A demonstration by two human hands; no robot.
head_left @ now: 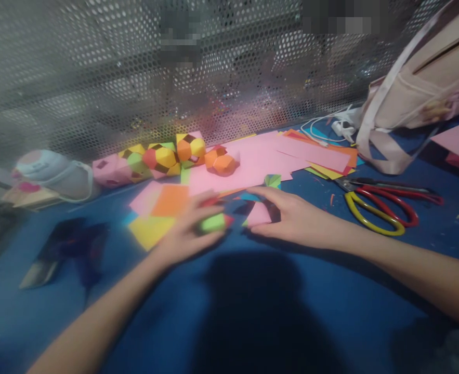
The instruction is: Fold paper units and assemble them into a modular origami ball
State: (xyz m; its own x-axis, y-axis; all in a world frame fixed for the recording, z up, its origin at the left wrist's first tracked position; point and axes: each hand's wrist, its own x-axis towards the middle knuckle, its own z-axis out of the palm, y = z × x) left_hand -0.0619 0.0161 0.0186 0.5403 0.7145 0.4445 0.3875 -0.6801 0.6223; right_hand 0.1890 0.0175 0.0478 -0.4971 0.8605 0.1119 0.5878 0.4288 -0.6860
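Leftmost, a row of folded paper balls (167,156) looks finished; before it, loose paper squares (153,234) lie flat on the desk (162,322), apparently unused. The person's left hand (182,228), blurred, is curled around a green-and-red piece (212,223); just beside it, the right hand (291,213) has its grip clasped on a pink-and-blue piece (259,214), seemingly not joined yet. Farther right, scissors (346,184) rest untouched

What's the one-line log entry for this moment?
left hand: holds green-and-red paper piece | right hand: holds pink-and-blue paper piece | beyond: orange paper ball, pink sheet
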